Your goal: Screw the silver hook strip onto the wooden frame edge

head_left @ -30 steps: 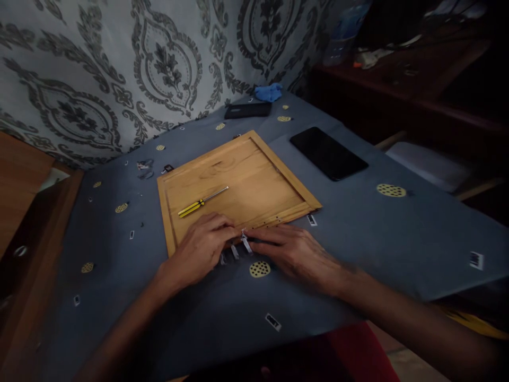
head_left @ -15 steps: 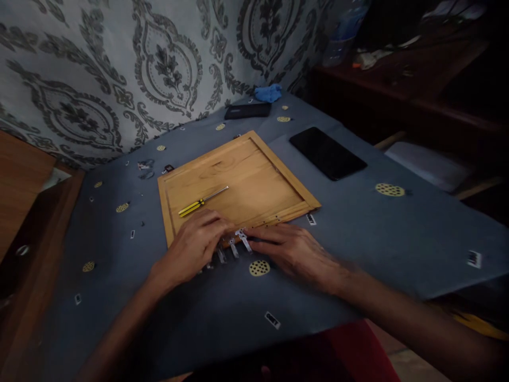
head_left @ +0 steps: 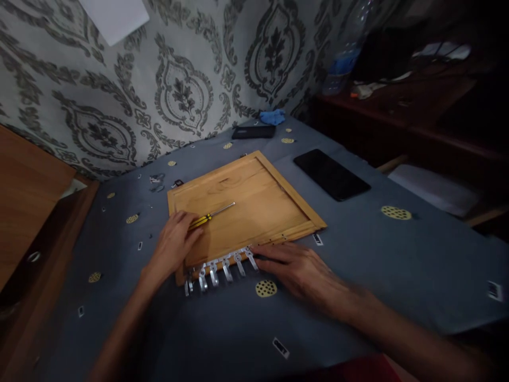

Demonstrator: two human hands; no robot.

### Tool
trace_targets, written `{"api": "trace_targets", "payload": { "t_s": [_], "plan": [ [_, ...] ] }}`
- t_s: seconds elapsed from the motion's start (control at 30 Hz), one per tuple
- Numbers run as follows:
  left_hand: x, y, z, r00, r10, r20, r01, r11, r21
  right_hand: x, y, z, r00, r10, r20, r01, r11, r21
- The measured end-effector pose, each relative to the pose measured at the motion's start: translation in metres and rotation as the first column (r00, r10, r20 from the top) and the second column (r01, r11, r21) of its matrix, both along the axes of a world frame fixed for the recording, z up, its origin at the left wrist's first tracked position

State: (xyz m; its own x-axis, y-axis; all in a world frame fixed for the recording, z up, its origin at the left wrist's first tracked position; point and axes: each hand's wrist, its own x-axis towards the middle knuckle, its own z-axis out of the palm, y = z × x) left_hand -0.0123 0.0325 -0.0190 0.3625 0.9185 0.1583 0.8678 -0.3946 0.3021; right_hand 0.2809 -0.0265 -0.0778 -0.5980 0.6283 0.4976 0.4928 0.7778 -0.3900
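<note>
Left grip (head_left: 175,241) hides the handle end of the screwdriver (head_left: 212,214), closure unclear.

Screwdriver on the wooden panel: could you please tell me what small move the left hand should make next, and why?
Probably close the left hand around the screwdriver and lift it: its fingers rest on the yellow handle, while the right hand presses the metal hook strip against the near edge of the wooden panel.

Yellow-black screwdriver (head_left: 207,217); honey-brown wooden panel (head_left: 254,201) (grain visible); grey damask wallpaper (head_left: 183,90).
</note>
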Motion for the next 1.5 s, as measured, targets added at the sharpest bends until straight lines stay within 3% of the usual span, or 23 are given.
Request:
{"api": "trace_targets", "payload": {
  "t_s": [0.23, 0.37, 0.47, 0.67, 0.8, 0.9, 1.17, 1.33, 1.5],
  "plan": [
    [0.001, 0.004, -0.010, 0.999, 0.018, 0.049, -0.017, 0.999, -0.029, 0.001, -0.001, 0.003, 1.000, 0.024, 0.009, -0.024, 0.999, -0.022],
    [0.001, 0.009, -0.008, 0.995, 0.031, 0.097, -0.029, 0.999, -0.027, 0.001, 0.000, 0.000, 0.999, 0.030, -0.019, -0.030, 0.999, -0.019],
    [0.000, 0.010, 0.003, 0.987, 0.050, 0.152, -0.051, 0.999, 0.003, 0.000, 0.000, -0.001, 1.000, 0.012, -0.022, -0.012, 1.000, -0.018],
    [0.007, 0.005, 0.041, 0.942, 0.056, 0.330, -0.071, 0.997, 0.034, 0.000, -0.001, 0.001, 1.000, 0.004, -0.012, -0.004, 1.000, -0.015],
    [0.027, -0.007, 0.061, 0.866, 0.013, 0.500, -0.060, 0.995, 0.078, 0.000, -0.002, 0.003, 1.000, 0.005, 0.018, -0.004, 0.999, -0.032],
    [0.044, -0.019, 0.069, 0.794, -0.045, 0.606, 0.008, 0.998, 0.064, 0.001, -0.001, 0.003, 1.000, 0.004, 0.020, -0.003, 1.000, -0.027],
    [0.061, -0.032, 0.062, 0.733, -0.022, 0.680, -0.009, 0.999, 0.043, 0.000, -0.001, 0.008, 1.000, 0.024, 0.001, -0.024, 0.999, -0.044],
    [0.064, -0.034, 0.051, 0.809, -0.050, 0.585, -0.034, 0.991, 0.133, 0.001, -0.002, 0.007, 0.999, 0.020, -0.026, -0.022, 0.998, -0.060],
    [0.066, -0.037, 0.043, 0.871, -0.120, 0.477, 0.018, 0.977, 0.212, 0.000, -0.002, 0.003, 1.000, 0.016, 0.000, -0.016, 0.999, -0.040]
  ]
}}
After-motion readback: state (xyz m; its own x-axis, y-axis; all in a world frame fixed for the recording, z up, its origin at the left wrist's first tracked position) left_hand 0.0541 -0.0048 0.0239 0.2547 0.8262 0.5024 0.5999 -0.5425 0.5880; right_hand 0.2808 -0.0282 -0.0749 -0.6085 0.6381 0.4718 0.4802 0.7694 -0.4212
